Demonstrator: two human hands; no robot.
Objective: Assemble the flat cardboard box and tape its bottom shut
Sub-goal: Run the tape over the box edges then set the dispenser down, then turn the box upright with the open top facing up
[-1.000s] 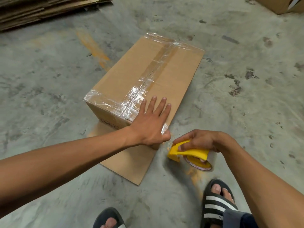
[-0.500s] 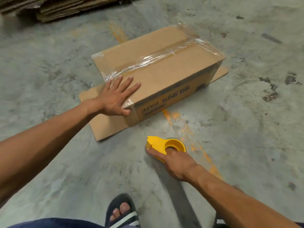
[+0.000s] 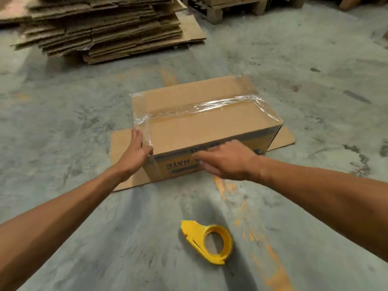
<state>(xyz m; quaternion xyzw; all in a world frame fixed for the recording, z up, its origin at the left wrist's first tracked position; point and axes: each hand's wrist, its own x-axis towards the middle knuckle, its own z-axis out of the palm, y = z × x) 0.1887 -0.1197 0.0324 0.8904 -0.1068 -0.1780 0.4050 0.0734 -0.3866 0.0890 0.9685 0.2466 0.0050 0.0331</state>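
Observation:
The brown cardboard box stands assembled on the concrete floor, its upward face sealed by a strip of clear tape along the seam. Its open flaps lie flat on the floor at both ends. My left hand grips the box's near left corner, thumb on the end face. My right hand hovers with fingers spread in front of the printed near side, holding nothing. The yellow tape dispenser lies on the floor in front of me, apart from both hands.
A tall stack of flat cardboard sheets lies at the back left. A wooden pallet stands at the back, right of the stack. Orange paint marks run across the grey concrete floor.
My right hand let go of the yellow dispenser, which now lies on the floor, and moved up to the box's near side. My left hand slid from the top to the left corner.

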